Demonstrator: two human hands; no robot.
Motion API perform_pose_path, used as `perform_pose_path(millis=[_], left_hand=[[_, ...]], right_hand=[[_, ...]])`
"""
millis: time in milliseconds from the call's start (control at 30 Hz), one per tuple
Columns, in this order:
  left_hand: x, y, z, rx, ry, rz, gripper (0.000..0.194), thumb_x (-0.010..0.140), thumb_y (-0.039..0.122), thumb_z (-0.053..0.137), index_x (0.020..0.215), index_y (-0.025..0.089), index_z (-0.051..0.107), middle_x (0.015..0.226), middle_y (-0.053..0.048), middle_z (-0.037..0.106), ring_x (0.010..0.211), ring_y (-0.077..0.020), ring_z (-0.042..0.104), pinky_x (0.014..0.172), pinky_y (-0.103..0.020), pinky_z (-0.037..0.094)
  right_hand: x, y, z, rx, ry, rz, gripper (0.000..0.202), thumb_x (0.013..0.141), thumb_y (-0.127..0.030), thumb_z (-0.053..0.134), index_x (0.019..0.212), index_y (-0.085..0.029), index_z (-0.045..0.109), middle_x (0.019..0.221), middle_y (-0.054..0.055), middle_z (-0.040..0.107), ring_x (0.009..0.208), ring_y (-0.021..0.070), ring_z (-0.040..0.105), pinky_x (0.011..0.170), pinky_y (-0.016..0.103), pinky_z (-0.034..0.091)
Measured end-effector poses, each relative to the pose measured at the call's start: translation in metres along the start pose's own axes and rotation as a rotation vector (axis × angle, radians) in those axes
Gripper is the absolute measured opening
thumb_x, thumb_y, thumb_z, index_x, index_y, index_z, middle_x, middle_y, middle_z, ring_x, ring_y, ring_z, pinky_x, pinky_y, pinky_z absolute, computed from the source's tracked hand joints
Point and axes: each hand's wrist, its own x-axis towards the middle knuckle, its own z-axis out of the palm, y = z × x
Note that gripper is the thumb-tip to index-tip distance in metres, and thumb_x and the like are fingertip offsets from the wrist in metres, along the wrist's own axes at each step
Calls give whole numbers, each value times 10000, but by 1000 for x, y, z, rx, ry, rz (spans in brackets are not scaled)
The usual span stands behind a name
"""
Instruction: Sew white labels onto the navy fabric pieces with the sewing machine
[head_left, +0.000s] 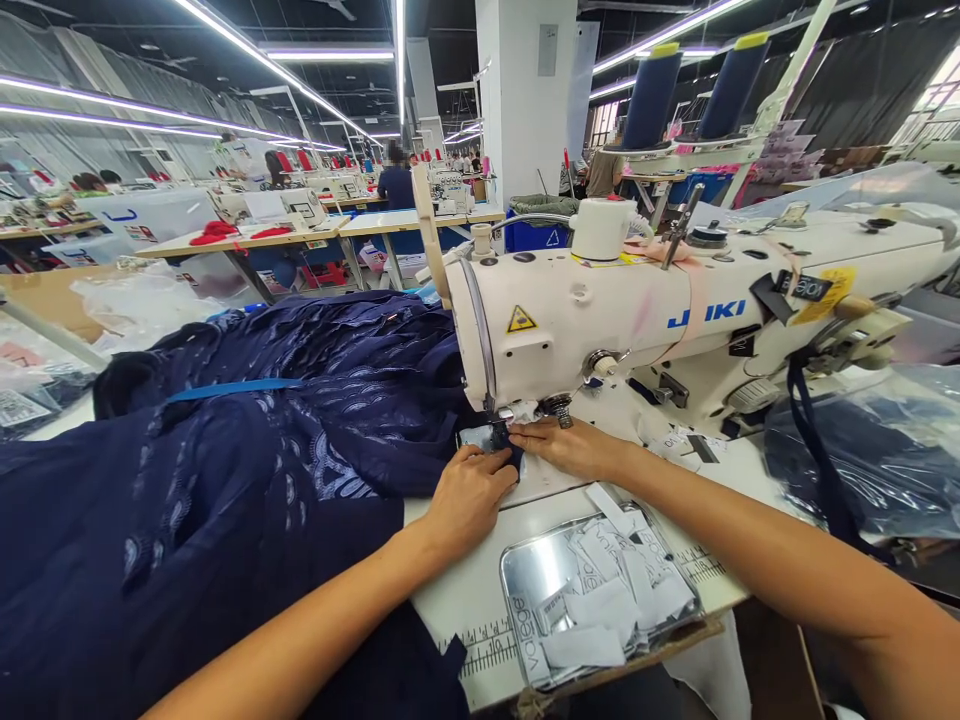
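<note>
A dark navy garment (247,470) with pale lace-like patterned bands lies spread across the left of the table, and its edge runs under the needle area of a white sewing machine (555,320). My left hand (471,500) grips the fabric just in front of the needle plate, fingers bent and closed over it. From the right, my right hand (566,448) reaches in beside the presser foot (499,428), its fingers together with the tips on the edge of the same fabric. The machine head partly hides the stitching spot and those fingertips.
A metal tray (536,570) of printed white labels (607,590) sits at the table's front edge. Plastic-wrapped dark fabric (877,450) lies on the right. Navy thread cones (652,95) stand above the machine. Further back are workers, other tables and a white pillar (525,110).
</note>
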Motion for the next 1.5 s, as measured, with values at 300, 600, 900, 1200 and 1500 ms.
perform_pose_path(millis=[300,600,900,1200,1500], left_hand=[[6,4,3,49,-8,-26,182,811,90,432,702,150,565,923,-76,665,821,-177,615,735,-326,427],[9,4,9,81,38,-30,162,795,79,434,734,146,568,938,-104,659,791,-185,624,768,-358,437],[2,2,5,152,133,-3,143,791,100,430,727,158,543,891,-94,666,800,-201,618,869,-417,399],[-9,-34,-17,205,111,-139,207,716,37,370,774,174,514,703,-47,624,673,-188,587,826,-416,407],[0,-43,-18,-6,79,-112,351,663,158,500,1010,179,549,986,-70,607,945,-235,526,925,-473,281]], right_hand=[[4,0,-3,-19,14,21,339,842,-43,389,1148,-72,532,1154,149,569,1044,193,553,867,335,475],[6,3,-2,-38,45,39,351,836,-24,373,1136,-84,543,1112,138,597,1004,200,572,842,346,475],[8,3,-3,-94,55,38,344,829,-53,376,1125,-84,547,1047,146,620,912,211,593,762,358,469],[7,-29,-16,-77,67,144,254,814,-233,463,935,-76,622,910,138,582,820,226,531,715,363,432],[5,-31,-2,131,215,191,249,820,-145,443,1000,-120,614,897,96,561,810,182,514,737,327,465]])
